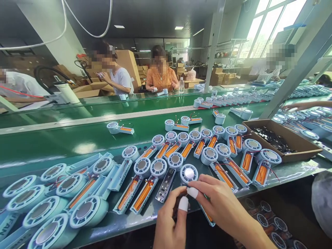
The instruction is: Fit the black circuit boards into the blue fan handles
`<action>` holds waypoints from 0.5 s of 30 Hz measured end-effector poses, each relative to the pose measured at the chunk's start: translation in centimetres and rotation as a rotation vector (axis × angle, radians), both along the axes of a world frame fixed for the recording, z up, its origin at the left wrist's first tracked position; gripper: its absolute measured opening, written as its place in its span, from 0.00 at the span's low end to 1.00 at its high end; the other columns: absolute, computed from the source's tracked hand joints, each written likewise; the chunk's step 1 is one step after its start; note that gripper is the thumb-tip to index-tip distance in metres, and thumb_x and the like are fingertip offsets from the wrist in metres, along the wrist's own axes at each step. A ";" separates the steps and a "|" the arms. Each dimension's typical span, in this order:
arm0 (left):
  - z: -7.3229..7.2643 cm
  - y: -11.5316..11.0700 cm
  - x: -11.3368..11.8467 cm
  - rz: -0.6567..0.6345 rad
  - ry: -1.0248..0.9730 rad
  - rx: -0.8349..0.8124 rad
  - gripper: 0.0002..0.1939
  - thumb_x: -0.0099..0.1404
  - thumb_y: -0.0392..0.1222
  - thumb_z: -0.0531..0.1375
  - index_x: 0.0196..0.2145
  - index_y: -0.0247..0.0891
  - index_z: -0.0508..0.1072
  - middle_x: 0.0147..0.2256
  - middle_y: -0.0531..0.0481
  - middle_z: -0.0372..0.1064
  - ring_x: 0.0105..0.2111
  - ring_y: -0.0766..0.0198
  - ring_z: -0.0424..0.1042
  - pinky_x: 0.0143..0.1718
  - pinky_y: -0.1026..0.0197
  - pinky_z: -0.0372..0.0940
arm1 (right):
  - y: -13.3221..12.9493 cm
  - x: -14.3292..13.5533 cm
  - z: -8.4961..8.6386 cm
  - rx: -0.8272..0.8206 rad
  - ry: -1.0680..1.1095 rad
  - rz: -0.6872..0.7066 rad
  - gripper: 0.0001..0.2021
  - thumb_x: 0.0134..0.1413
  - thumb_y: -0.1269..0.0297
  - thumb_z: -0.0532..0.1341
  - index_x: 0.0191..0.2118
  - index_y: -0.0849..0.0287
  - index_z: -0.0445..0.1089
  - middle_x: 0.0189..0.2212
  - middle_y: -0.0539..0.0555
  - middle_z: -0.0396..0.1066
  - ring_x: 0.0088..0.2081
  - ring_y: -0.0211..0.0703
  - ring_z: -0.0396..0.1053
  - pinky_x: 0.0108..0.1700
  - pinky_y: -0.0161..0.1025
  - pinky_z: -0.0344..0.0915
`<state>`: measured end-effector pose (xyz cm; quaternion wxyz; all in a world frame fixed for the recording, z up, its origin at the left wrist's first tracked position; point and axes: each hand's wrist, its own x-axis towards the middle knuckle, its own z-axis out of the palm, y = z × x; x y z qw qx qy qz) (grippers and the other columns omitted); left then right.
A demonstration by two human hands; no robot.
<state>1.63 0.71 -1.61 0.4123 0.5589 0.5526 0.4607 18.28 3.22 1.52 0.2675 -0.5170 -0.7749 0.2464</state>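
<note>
My left hand (172, 214) and my right hand (218, 200) meet at the bench's front edge, fingertips pinched together, with white covers on some fingers. What they pinch is too small to make out. Just beyond them lies a light blue fan (188, 173) with a round grille; part of its handle shows below my right hand. To the left, a fan handle with a dark circuit board (166, 185) lies face up. Rows of blue fans with orange batteries (145, 193) and thin wires spread on both sides.
A cardboard box (301, 147) of dark parts stands at right. Behind runs a green conveyor (77, 143) carrying several fans. People sit across it, near a clear bottle (181, 85). More fans lie below the bench at lower right. A metal post rises at right.
</note>
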 end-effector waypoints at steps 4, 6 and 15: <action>-0.4 -1.1 1.7 0.068 -0.142 -0.061 0.25 0.70 0.59 0.50 0.50 0.44 0.77 0.45 0.44 0.81 0.46 0.46 0.79 0.49 0.46 0.72 | -0.4 0.6 0.1 -0.329 0.307 -0.059 0.15 0.64 0.54 0.59 0.48 0.57 0.73 0.30 0.51 0.72 0.30 0.41 0.67 0.34 0.37 0.64; -0.8 -1.0 1.8 0.074 -0.135 -0.077 0.23 0.70 0.57 0.50 0.49 0.43 0.77 0.46 0.43 0.80 0.47 0.48 0.78 0.50 0.48 0.71 | 0.0 1.1 -0.5 -0.494 0.514 -0.060 0.16 0.60 0.54 0.61 0.47 0.59 0.72 0.30 0.50 0.71 0.29 0.40 0.67 0.32 0.36 0.66; -2.3 2.2 1.0 -0.056 -0.139 -0.111 0.20 0.60 0.54 0.61 0.43 0.38 0.78 0.41 0.41 0.81 0.42 0.47 0.79 0.46 0.50 0.72 | 0.7 -0.8 -1.0 -0.518 0.923 0.103 0.06 0.47 0.65 0.65 0.33 0.61 0.72 0.29 0.49 0.69 0.31 0.36 0.64 0.37 0.33 0.62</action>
